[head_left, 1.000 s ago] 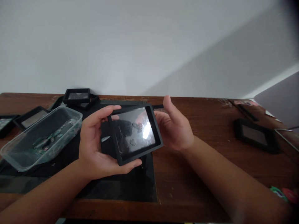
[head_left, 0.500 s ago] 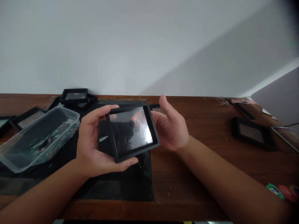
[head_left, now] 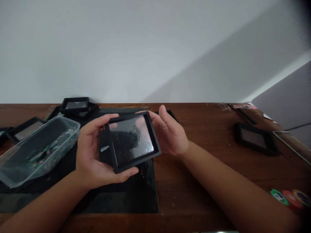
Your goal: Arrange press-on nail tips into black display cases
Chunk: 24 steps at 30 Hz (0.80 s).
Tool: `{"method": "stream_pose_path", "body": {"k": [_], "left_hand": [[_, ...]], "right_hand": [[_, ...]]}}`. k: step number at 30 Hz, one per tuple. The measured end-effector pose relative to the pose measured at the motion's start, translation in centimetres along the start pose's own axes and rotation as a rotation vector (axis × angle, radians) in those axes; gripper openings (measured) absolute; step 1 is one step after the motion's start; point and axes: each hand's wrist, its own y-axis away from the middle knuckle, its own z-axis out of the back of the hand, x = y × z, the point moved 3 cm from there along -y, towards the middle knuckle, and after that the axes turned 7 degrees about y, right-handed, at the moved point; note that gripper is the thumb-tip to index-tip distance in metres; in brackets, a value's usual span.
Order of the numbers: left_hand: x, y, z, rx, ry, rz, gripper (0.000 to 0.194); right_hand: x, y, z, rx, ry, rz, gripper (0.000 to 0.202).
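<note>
Pale wall (head_left: 145, 48), shadow crossing diagonally, stands behind the back edge of a brown wooden worktop (head_left: 206, 184). Dark mat (head_left: 121, 202) lies toward the left, its front edge close to the worktop's front edge. Clear plastic tub (head_left: 17, 168), small pieces inside, sits at the left. Left hand (head_left: 91, 155) has thumb and fingers closed about the left side of a black frame (head_left: 126, 142), held tilted above the mat. Right hand (head_left: 171, 136): thumb raised, fingers behind the frame's right side; contact there cannot be told. Other frames: stacked frames (head_left: 75, 105) by the back edge, left of centre; boxy frame (head_left: 255, 137) toward the right edge, a stretch of wood between it and the mat. Silvery sliver (head_left: 105, 148) lies on the mat, between left hand and frame as seen.
</note>
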Motion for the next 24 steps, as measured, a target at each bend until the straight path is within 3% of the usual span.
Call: {"method": "stream_pose_path", "body": {"k": [3,6,10,15,20,24], "left_hand": [[0.0,-0.1,-0.2,-0.022,0.033,0.026,0.116],[0.1,-0.1,-0.2,-0.028,0.040,0.036,0.116],[0.1,0.0,-0.1,-0.019,0.051,0.023,0.119],[-0.1,-0.1,-0.1,-0.004,0.027,0.075,0.115],[-0.2,0.1,-0.1,-0.011,-0.011,0.100,0.115],[0.1,0.2,0.0,-0.008,-0.037,0.108,0.114]], "right_hand": [[-0.2,0.2,1.7,-0.250,0.011,0.080,0.088],[0.5,0.7,2.9,-0.361,0.261,0.291,0.111],[1.5,1.3,3.4,-0.348,0.575,0.453,0.116],[2.7,1.4,2.2,-0.205,0.772,0.650,0.122],[2.6,1.4,1.4,-0.190,0.839,0.680,0.127],[2.7,1.6,1.2,-0.218,0.807,0.677,0.118]]}}
